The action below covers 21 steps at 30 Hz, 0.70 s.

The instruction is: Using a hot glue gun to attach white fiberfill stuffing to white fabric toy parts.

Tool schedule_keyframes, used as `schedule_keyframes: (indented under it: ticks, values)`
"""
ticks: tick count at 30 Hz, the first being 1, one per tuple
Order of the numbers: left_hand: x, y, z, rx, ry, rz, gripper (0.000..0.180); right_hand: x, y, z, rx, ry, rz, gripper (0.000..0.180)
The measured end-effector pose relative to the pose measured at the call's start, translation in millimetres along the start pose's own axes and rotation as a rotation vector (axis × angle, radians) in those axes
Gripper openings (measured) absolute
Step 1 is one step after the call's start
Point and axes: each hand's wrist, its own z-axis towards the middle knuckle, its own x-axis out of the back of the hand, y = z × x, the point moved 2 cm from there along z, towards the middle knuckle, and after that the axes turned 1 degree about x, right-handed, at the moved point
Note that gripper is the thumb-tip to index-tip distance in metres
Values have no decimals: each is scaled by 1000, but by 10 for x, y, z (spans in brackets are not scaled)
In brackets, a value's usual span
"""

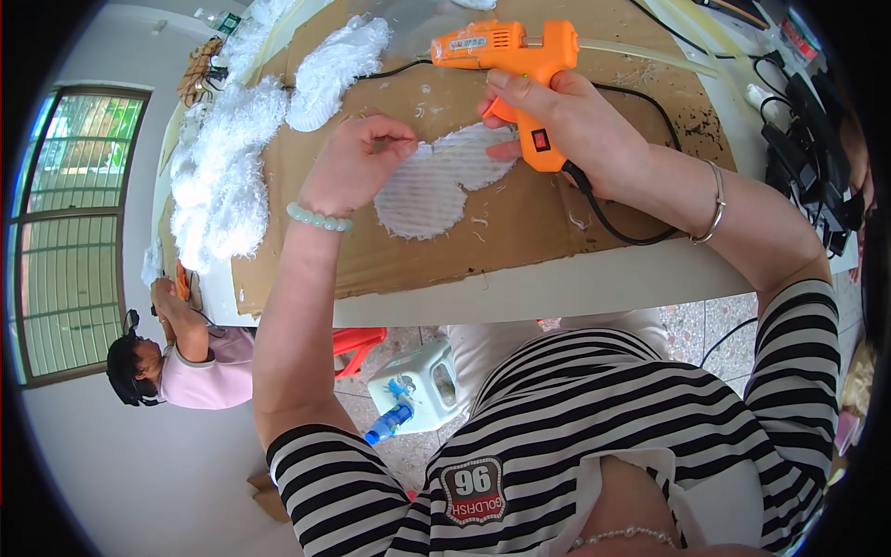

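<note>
right hand [594, 121]: closed around the handle of an orange plastic glue gun [549, 56], fingers curled by its trigger; a thin silver bangle [716, 200] circles the wrist.
glue gun: raised over the far part of the work area, nozzle pointing left, a small red switch [541, 140] showing on the handle; a black cable [608, 225] leaves the handle's near end and curves right.
left hand [355, 169]: thumb and forefinger brought together at the left edge of the flat, white, rough-edged fabric piece [422, 200]; whether they pinch it cannot be told; a bracelet of pale green round beads [318, 218] sits on the wrist.
fabric piece: lying between the two hands, two-lobed and faintly striped, on a worn brown cardboard sheet [520, 251].
counter: a white-topped counter [520, 290] carries the cardboard.
fluffy stuff: a heap of shaggy white material [223, 176] at the left, with a smaller shaggy white piece [339, 74] just right of its far part.
right end: black electrical gear [807, 139] with tangled leads.
below: a white plastic stool [418, 371] with a blue bottle [390, 422] near its edge.
far left: a person in a pink top [209, 371], arms at the counter.
</note>
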Motion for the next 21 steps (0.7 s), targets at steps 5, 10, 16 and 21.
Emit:
schedule_keyframes:
  ticks: [5, 10, 16, 21]
  values:
    - [6, 76, -21, -120, -3, 143, 3, -3, 24, 6, -1, -21, -7, 38]
    - [-75, 304, -216, -399, 92, 350, 7, 16, 52, 21, 22, -26, -7, 37]
    - [-152, 306, -489, -340, 290, 278, 10, -2, 34, 1, 7, -35, -10, 37]
    - [-48, 66, -399, -2, 417, -116, 18, 3, 47, 11, 12, -49, -46, 36]
